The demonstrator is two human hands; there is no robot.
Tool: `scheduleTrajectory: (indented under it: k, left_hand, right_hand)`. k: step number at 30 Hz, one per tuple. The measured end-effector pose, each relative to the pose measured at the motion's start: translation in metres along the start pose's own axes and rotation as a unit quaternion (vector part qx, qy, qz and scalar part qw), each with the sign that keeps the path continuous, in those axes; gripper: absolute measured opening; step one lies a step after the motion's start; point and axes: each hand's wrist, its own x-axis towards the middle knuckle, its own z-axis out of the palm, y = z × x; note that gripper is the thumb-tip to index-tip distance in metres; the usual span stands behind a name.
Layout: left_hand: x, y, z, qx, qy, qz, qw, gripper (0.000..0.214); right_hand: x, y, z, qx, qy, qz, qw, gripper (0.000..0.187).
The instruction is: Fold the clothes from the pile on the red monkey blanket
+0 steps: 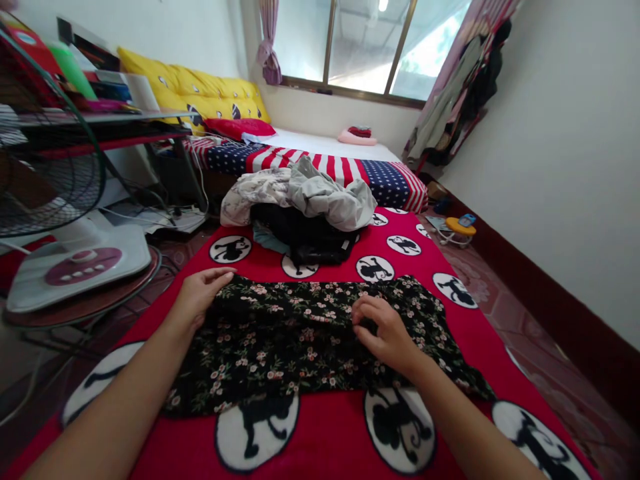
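A black garment with small pink flowers [300,340] lies spread across a red blanket with white monkey circles [330,440]. My left hand [200,293] rests on the garment's far left corner, fingers together and bent over the cloth edge. My right hand [383,333] sits near the garment's middle right, fingers curled and pinching a fold of the fabric.
A heap of grey, white and black clothes [305,210] lies beyond the garment. A fan base [80,263] stands on a round stand at left, under a cluttered desk [100,120]. Behind is a bed with a stars-and-stripes cover [320,167]. A wall runs along the right.
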Motion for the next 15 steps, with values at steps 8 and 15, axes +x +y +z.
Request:
scheduleTrajectory:
  k: [8,15]
  left_hand:
    - [-0.016,-0.002,-0.021,0.361,0.023,0.201,0.91,0.041]
    - [-0.036,0.008,0.035,0.29,-0.135,0.313,0.894,0.029]
  right_hand:
    - [-0.006,0.019,-0.008,0.025,0.018,0.088,0.996,0.012]
    - [-0.014,0.11,-0.022,-0.121,0.125,0.239,0.955,0.016]
